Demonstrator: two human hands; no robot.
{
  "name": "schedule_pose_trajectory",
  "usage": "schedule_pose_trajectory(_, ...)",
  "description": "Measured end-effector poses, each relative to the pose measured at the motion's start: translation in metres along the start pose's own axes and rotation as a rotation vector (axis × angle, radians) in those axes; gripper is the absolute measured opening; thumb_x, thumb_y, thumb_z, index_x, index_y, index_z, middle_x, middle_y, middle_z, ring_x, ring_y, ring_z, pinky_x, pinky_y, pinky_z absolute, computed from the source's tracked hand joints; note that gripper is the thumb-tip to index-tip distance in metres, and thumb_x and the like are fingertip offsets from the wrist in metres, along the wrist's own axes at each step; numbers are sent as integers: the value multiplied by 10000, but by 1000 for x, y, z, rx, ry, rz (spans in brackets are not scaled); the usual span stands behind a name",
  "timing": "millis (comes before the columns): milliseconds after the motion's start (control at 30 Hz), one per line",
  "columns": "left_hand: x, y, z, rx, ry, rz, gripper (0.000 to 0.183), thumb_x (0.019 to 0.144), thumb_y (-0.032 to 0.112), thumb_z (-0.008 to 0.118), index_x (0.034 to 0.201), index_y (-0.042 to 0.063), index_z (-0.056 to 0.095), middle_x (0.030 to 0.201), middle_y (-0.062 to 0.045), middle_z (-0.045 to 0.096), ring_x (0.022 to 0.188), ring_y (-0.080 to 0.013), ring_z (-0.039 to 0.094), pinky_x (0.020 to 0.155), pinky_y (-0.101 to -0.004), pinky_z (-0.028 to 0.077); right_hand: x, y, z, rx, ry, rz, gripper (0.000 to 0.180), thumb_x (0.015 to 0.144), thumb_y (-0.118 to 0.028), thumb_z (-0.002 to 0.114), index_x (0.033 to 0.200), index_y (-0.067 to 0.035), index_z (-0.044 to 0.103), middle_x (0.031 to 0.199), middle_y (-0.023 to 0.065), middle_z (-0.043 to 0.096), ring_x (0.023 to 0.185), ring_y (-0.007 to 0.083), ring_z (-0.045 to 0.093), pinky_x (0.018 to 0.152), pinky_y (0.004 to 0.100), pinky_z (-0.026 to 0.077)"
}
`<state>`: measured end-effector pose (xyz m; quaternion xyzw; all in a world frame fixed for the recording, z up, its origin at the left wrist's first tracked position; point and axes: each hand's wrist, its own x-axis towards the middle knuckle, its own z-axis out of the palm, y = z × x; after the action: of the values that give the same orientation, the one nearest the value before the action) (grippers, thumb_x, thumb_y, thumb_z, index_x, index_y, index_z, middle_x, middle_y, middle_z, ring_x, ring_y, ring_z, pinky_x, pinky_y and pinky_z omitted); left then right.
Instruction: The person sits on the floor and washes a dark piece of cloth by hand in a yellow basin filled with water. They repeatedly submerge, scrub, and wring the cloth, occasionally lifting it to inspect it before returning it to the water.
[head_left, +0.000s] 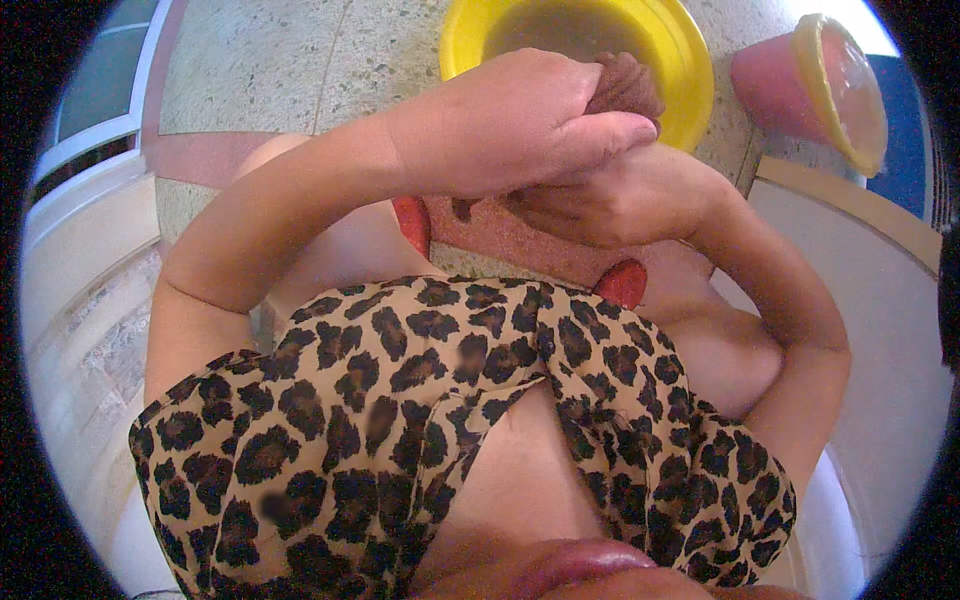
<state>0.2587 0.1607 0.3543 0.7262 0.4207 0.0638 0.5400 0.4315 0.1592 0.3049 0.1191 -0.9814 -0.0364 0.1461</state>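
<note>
A bunched, wet-looking brown cloth (621, 86) is gripped between my two hands, in front of a yellow plastic basin (686, 82) that holds murky liquid. My left hand (510, 120) wraps it from above, with its thumb pointing right. Below and to the right, my right hand (622, 199) closes on the lower part of the same cloth. The hands overlap near the basin's lower rim, and part of the cloth is hidden by them. Which arm belongs to which side is read from the picture: the left arm enters from the left, the right arm from the right.
A pink bucket (772, 86) with a yellow rim and a clear liner or contents stands at the upper right. Speckled floor tiles (247, 67) lie around the basin. Red footwear (622, 283) shows between my legs. A pale panel with a tan edge (840, 202) rises at right.
</note>
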Motion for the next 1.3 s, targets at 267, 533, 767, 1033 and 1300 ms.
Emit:
schedule_pose_trajectory(267, -13, 1, -37, -958, 226, -123, 381, 950, 313, 466, 1078, -28, 575, 920, -97, 638, 770, -172, 605, 728, -299, 506, -33, 31, -11, 81, 54, 338, 332, 797, -190, 584, 1112, -118, 661, 1258, 33, 568, 1295, 231, 426, 1058, 403, 363)
schedule_pose_trajectory(533, 6, -12, -10, -379, 201, 185, 376, 916, 320, 510, 1085, -6, 595, 921, -96, 645, 842, -215, 620, 782, -342, 492, -7, 16, -17, 795, 47, 754, 323, 831, -131, 638, 1152, -103, 623, 1234, 114, 561, 1200, 331, 492, 1028, 441, 398)
schedule_pose_trajectory(767, 3, -11, 3, -127, 145, 331, 412, 917, 297, 536, 1179, -20, 554, 1139, -193, 606, 1087, -277, 563, 957, -363, 418, -16, 2, -1, 935, 167, 858, 200, 843, -139, 649, 1028, -65, 660, 1048, 158, 633, 999, 299, 612, 835, 388, 497)
schedule_pose_trajectory(1033, 3, -4, -1, -360, 52, 39, 401, 957, 312, 472, 1172, -17, 552, 1105, -109, 612, 1041, -177, 556, 945, -313, 423, -11, 3, 3, 499, 93, 547, 264, 893, -197, 487, 1099, -181, 652, 890, 98, 660, 834, 269, 662, 720, 385, 543)
schedule_pose_trajectory(1300, 3, -7, -5, -342, 5, 5, 445, 930, 349, 501, 1183, -12, 567, 1091, -59, 615, 1003, -155, 556, 926, -293, 433, -5, 3, -2, 421, 156, 422, 297, 922, -214, 453, 1169, -239, 617, 878, 87, 658, 788, 260, 660, 669, 380, 535)
